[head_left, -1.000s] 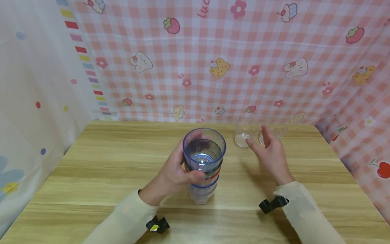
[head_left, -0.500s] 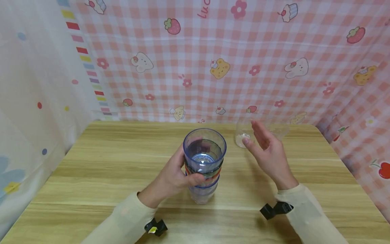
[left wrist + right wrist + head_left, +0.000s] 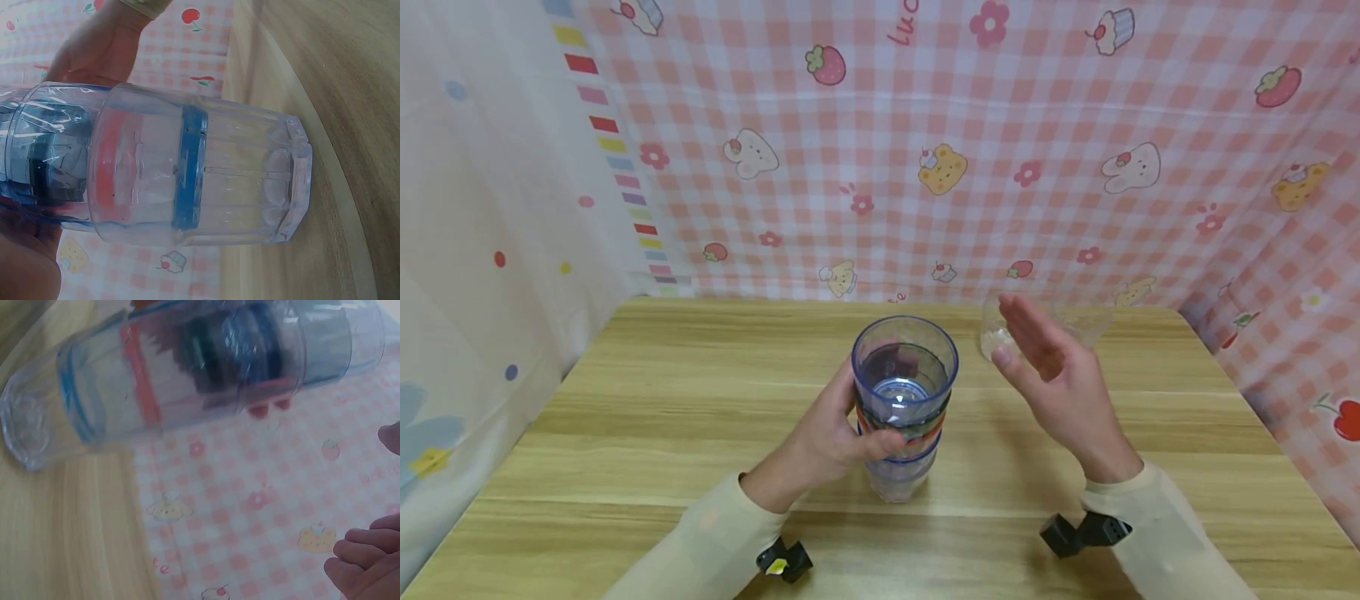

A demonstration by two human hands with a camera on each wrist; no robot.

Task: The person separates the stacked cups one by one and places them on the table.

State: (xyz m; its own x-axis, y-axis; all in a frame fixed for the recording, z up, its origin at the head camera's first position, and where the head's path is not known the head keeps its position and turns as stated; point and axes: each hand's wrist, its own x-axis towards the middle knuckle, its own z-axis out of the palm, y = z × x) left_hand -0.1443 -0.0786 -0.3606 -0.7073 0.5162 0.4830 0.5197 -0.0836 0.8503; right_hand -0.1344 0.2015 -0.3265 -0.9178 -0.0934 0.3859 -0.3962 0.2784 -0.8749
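Blue rims and a red band mark the nested stack of clear cups [image 3: 917,415], which stands roughly upright near the middle of the table [image 3: 700,400], on the near side. The left hand [image 3: 823,442] is curled round its upper half, thumb across the front below the top rim, fingers behind. The right hand [image 3: 1071,392] holds nothing: its fingers are extended and its thumb stands apart, with the palm side turned toward the stack. Behind its thumb and fingertips, toward the back of the table, is a clear cup [image 3: 992,332], and to the right of that a second clear piece [image 3: 1086,321], both faint against the gingham cloth [image 3: 820,183].

The stack looks the likeliest source of trouble. It is tall, narrow at its base and gripped high by one hand, so a sideways nudge could tip it or swing its foot out. Whether that foot bears on the table or sits just above it, I can't settle from these angles; if it is raised, the lower cups might slip out, since the thumb lies well above them. Squeezing too hard on smooth walls could also wedge the cups together. On the other side, the clear cup's see-through walls make it easy to misjudge: a small outward sweep of the right hand's knuckles might knock it over.
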